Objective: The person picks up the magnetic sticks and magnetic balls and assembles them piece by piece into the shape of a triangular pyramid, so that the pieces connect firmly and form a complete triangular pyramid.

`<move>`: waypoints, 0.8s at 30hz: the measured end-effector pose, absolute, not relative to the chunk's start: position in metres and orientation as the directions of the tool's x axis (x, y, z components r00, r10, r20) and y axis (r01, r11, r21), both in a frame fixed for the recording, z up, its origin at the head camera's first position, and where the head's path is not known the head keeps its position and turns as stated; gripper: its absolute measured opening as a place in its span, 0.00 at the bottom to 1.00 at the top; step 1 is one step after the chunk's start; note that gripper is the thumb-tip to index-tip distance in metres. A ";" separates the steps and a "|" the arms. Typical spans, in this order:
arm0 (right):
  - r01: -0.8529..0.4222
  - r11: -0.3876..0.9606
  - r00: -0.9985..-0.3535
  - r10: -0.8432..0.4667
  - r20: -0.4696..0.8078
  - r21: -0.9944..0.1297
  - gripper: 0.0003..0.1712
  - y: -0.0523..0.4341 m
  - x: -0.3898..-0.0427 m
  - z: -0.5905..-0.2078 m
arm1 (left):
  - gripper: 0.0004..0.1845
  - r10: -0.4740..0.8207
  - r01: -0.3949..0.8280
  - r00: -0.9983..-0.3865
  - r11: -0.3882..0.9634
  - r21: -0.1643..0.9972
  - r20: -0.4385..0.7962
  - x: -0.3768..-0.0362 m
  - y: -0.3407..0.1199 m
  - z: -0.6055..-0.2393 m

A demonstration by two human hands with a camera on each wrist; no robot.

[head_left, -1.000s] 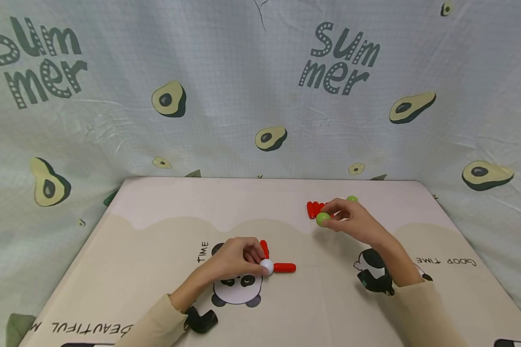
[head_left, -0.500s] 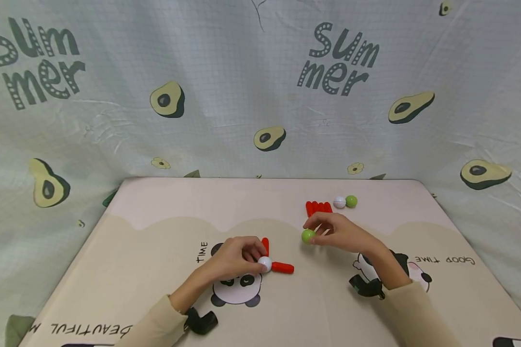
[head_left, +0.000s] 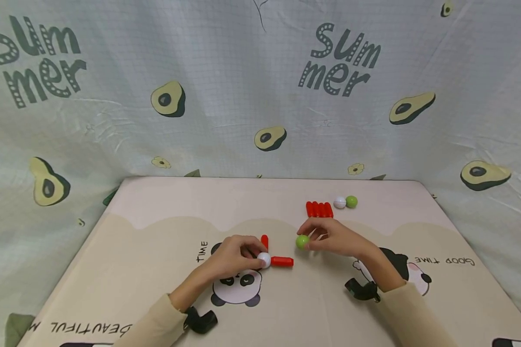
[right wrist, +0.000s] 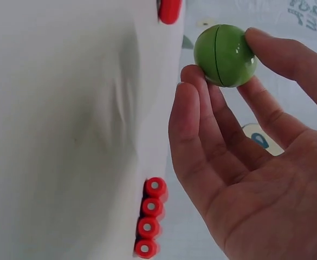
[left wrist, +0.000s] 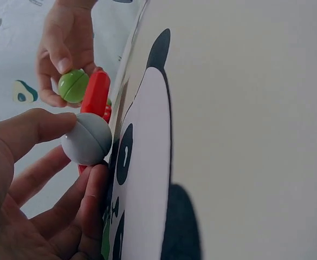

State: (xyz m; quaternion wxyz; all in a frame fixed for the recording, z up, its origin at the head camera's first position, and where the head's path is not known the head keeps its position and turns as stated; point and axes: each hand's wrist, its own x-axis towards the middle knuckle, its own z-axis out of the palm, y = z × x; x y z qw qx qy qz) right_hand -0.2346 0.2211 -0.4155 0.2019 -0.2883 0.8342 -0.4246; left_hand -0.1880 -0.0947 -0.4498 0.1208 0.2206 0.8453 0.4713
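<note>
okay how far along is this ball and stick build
Done: white ball carries two red sticks, pinched by the left hand. In hand: the right hand holds a green ball near one stick's free end. Left: four spare sticks and two balls lie unused.

Two green balls [head_left: 302,241] [head_left: 351,201] and two white balls [head_left: 264,260] [head_left: 339,203]. Six red sticks: two near the centre [head_left: 282,261] [head_left: 265,241], and four side by side at the far right [head_left: 319,209]. Two hands [head_left: 234,256] [head_left: 336,237].
</note>
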 end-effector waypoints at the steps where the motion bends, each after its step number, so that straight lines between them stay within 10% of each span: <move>1: -0.307 0.470 -0.750 -0.654 -0.094 -0.828 0.17 0.221 -0.234 -0.416 | 0.10 0.484 0.256 -0.875 0.456 0.852 0.003 -0.188 -0.095 -0.450; 24: -0.217 0.410 -0.691 -0.706 -0.158 -0.886 0.17 0.215 -0.232 -0.427 | 0.09 0.465 0.214 -0.886 0.399 0.892 0.004 -0.188 -0.095 -0.451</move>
